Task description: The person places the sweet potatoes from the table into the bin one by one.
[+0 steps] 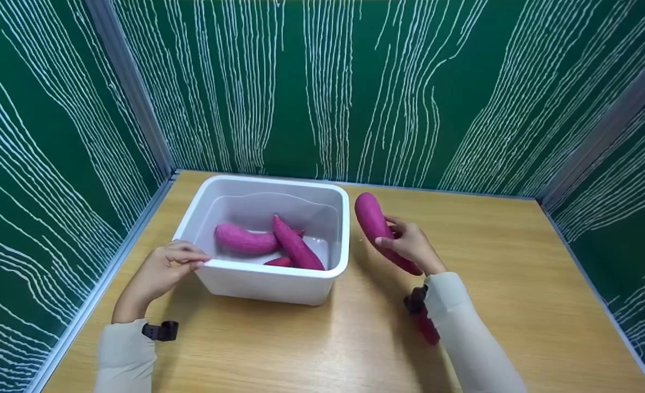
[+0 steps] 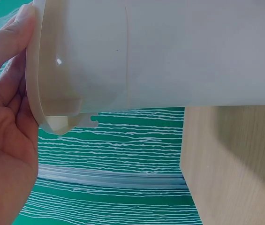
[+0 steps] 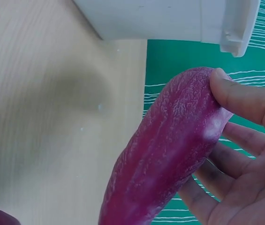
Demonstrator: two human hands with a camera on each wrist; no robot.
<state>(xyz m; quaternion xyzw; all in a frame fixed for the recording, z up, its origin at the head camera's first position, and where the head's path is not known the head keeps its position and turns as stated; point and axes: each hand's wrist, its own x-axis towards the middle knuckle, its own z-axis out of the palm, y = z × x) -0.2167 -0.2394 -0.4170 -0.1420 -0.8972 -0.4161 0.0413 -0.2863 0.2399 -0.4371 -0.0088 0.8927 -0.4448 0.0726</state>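
My right hand (image 1: 412, 245) holds a long magenta sweet potato (image 1: 371, 218) above the table, just right of a white plastic bin (image 1: 267, 286). In the right wrist view the thumb lies on one side of this sweet potato (image 3: 160, 150) and the fingers on the other. With thumb and fingers, my left hand (image 1: 164, 270) pinches the bin's rim at its near left corner. Inside the bin lie a thick sweet potato (image 1: 246, 240), a slimmer one (image 1: 297, 245) leaning across it, and a partly hidden red piece (image 1: 278, 262).
Another sweet potato (image 1: 427, 327) lies on the wooden table (image 1: 519, 284), partly covered by my right wrist. Green panels (image 1: 377, 109) with white wavy lines close off the back and both sides, joined by grey metal posts (image 1: 131, 82).
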